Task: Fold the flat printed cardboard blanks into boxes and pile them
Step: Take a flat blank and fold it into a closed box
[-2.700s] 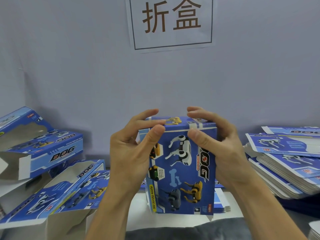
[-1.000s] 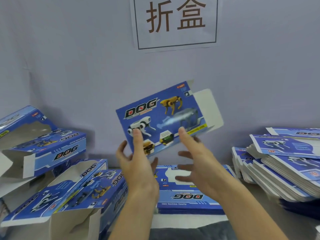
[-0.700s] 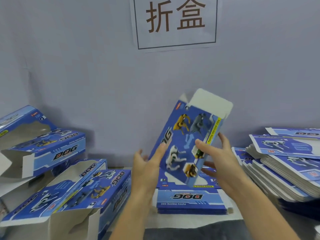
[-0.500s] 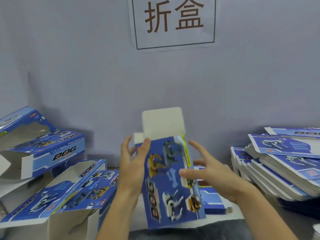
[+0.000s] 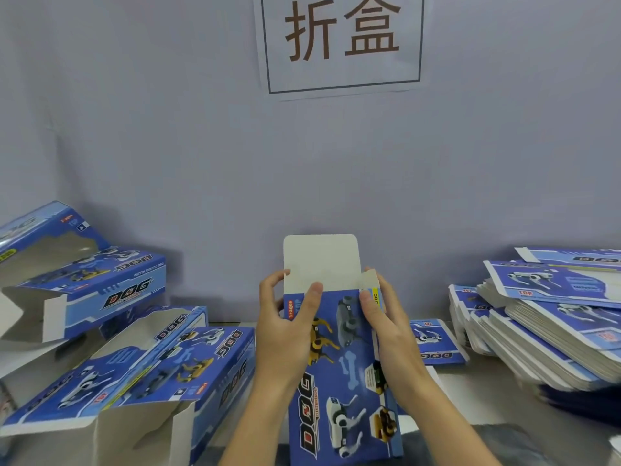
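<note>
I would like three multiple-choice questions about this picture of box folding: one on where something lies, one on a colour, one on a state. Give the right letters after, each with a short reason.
1. Where does the stack of flat blanks lie?
A. on the person's right
B. on the person's left
C. under the wall sign

2. What colour is the inside of the raised top flap of the held box?
A. yellow
B. off-white
C. blue

3. In what state is the top end of the held box?
A. closed and tucked in
C. torn off
B. open, the flap standing up

Answers:
1. A: the stack sits at the right edge of the table, while the folded boxes lie at the left.
2. B: the flap shows plain off-white card above the blue print.
3. B: the flap stands upright, while the left hand and the right hand grip the box at its upper corners.
</note>
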The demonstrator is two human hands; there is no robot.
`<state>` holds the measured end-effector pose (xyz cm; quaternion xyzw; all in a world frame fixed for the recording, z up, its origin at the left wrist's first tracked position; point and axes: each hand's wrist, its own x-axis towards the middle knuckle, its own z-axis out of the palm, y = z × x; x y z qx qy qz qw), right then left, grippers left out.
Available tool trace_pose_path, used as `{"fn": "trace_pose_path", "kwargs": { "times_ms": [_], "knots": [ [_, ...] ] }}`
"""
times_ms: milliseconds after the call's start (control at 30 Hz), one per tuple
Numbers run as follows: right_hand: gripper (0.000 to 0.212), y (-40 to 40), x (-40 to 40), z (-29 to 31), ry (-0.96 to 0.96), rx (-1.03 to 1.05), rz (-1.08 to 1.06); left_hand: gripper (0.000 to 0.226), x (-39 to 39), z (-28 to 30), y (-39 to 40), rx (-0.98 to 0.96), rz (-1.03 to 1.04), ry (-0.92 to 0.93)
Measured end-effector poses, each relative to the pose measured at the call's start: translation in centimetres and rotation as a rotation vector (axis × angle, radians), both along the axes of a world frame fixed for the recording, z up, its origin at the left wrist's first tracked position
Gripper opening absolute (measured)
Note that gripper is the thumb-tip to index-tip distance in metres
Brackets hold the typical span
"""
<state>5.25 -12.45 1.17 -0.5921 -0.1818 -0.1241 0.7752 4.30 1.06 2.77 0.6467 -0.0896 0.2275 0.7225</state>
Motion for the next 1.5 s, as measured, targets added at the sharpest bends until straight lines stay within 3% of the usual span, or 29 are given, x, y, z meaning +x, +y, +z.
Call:
{"fn": "trace_pose_path", "kwargs": {
  "times_ms": [167,300,467,567,600,700,800,900,967,1033,1167,1333,1400,1500],
  "knots": [
    [0.045,-0.3,0.1,0.1,-0.008,-0.023,-0.025,0.051,-0.3,0.1,0.2,0.074,0.067,0.023],
    [0.058,-0.5,0.2,1.0,0.026,-0.075,-0.072,0.065,-0.9,0.7,0.0,0.131,0.081,0.03],
    [0.035,-0.8,0.7,1.9,0.075,-0.095,-0.163,0.031,-0.3,1.7,0.1,0.093,0.053,0.082],
    [0.009,-1.3,1.0,1.4,0.104,-0.079,-0.155,0.014,-0.4,1.8,0.1,0.1,0.014,0.106],
    [0.012,-1.5,1.2,1.3,0.133,-0.051,-0.143,0.01,-0.5,1.8,0.0,0.048,-0.019,0.138],
    [0.024,-1.3,0.8,1.9,0.167,-0.044,-0.046,0.032,-0.7,1.8,0.1,-0.047,-0.09,0.173],
    [0.034,-1.0,0.3,2.3,0.149,-0.013,-0.034,0.029,-0.6,1.7,0.2,-0.055,-0.085,0.112],
    [0.026,-0.9,0.1,2.0,0.111,0.001,-0.095,0.011,-0.8,1.5,0.1,-0.098,-0.083,0.028],
    [0.018,-0.9,0.0,1.6,0.065,0.035,-0.075,0.022,-0.7,1.1,0.0,-0.105,-0.052,-0.034],
    [0.027,-1.0,-0.1,1.1,0.067,0.055,-0.049,0.033,-0.7,0.9,0.0,-0.121,0.009,-0.037],
    [0.045,-1.7,-0.1,0.7,0.105,0.176,-0.024,0.031,-0.4,0.8,0.2,-0.139,0.028,0.004],
    [0.037,-1.6,-0.3,0.2,0.067,0.038,0.104,0.022,0.0,0.5,0.5,-0.079,0.011,0.045],
    [0.06,-1.6,0.0,-0.1,0.059,-0.036,0.093,0.019,0.0,0.8,0.9,-0.113,-0.039,0.085],
    [0.077,-2.0,0.0,0.7,0.021,-0.073,0.007,0.021,-0.4,1.4,1.2,-0.148,-0.077,0.127]
  ]
}}
